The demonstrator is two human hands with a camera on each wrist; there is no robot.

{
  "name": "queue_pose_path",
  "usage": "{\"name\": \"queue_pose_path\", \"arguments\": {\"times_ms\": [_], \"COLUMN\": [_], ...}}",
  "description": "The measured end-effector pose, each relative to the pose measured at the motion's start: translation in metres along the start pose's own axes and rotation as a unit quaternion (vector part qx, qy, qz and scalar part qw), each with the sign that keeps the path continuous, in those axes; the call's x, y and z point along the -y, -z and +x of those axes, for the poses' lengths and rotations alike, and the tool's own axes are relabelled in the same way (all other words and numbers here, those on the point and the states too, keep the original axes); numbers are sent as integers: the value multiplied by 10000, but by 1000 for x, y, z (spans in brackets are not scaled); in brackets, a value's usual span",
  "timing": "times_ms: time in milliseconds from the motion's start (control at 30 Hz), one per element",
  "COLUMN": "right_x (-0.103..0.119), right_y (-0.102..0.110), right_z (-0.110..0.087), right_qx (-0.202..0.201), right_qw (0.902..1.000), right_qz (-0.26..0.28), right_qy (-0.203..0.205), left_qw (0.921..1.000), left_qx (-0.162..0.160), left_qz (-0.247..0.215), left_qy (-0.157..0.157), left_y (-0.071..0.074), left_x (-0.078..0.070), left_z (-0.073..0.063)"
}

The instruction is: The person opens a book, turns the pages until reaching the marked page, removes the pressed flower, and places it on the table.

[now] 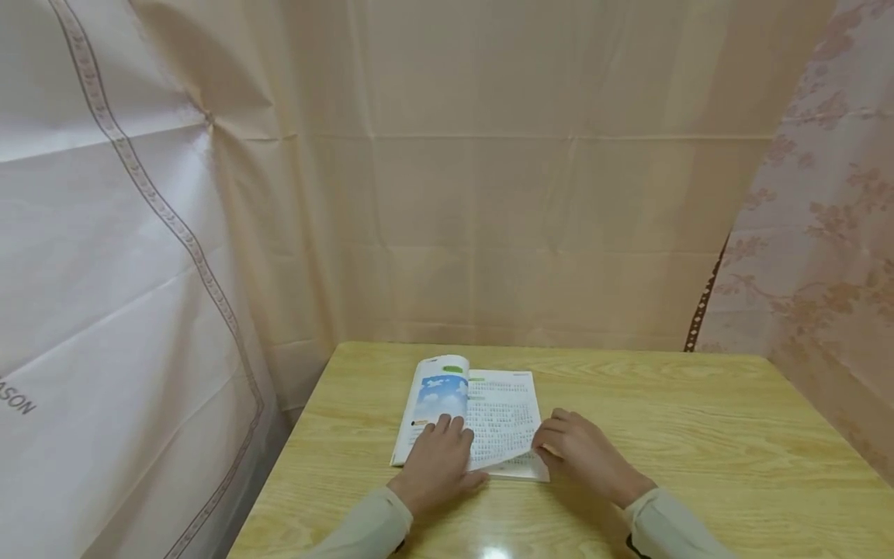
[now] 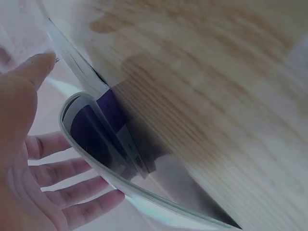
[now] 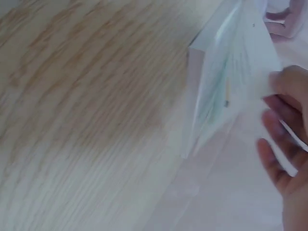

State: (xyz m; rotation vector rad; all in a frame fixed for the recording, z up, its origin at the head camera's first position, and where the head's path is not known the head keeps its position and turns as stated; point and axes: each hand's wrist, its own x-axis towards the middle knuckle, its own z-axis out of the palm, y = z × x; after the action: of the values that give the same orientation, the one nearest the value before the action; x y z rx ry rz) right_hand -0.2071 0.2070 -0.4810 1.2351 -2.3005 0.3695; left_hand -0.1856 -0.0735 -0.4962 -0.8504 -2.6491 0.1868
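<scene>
An open book (image 1: pixel 443 396) lies on the wooden table, its left page showing a blue sky picture and its right side full of printed text. My left hand (image 1: pixel 440 462) rests on the lower part of the left page near the spine, fingers spread and relaxed. In the left wrist view that hand (image 2: pixel 33 168) touches the curved edge of the book (image 2: pixel 168 204). My right hand (image 1: pixel 580 450) pinches the lower right corner of a page (image 1: pixel 503 427), which is raised off the pages beneath. The right wrist view shows thumb and fingertips at the lifted page's edge (image 3: pixel 255 72).
The light wooden table (image 1: pixel 670 435) extends on both sides of the book. A beige curtain (image 1: pixel 524 194) hangs behind its far edge. Pale cloth (image 1: pixel 105 310) hangs at the left, and flowered cloth (image 1: pixel 831 256) at the right.
</scene>
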Motion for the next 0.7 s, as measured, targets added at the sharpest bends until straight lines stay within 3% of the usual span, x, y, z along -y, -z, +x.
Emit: {"name": "queue_pose_path", "arguments": {"times_ms": [167, 333, 433, 533, 600, 700], "right_x": [3, 6, 8, 10, 12, 12], "right_y": [5, 6, -1, -12, -18, -23], "right_z": [7, 10, 4, -5, -11, -16], "right_qx": [-813, -893, -402, 522, 1034, 1333], "right_qw": [9966, 9943, 9940, 9897, 9847, 9811], "right_qz": [162, 158, 91, -39, -17, 73], "right_qy": [19, -553, -1011, -1335, -1403, -1403], "left_qw": [9997, 9994, 9979, 9930, 9893, 9840], "left_qx": [-222, -309, -287, -434, -564, -841], "left_qz": [143, -66, -375, -775, -1020, -1339], "left_qy": [1, 132, 452, 780, 876, 824], "left_y": [-3, 1, 2, 2, 1, 1], "left_x": [-1, 3, 4, 5, 6, 9], "left_z": [1, 1, -1, -4, -5, -5]}}
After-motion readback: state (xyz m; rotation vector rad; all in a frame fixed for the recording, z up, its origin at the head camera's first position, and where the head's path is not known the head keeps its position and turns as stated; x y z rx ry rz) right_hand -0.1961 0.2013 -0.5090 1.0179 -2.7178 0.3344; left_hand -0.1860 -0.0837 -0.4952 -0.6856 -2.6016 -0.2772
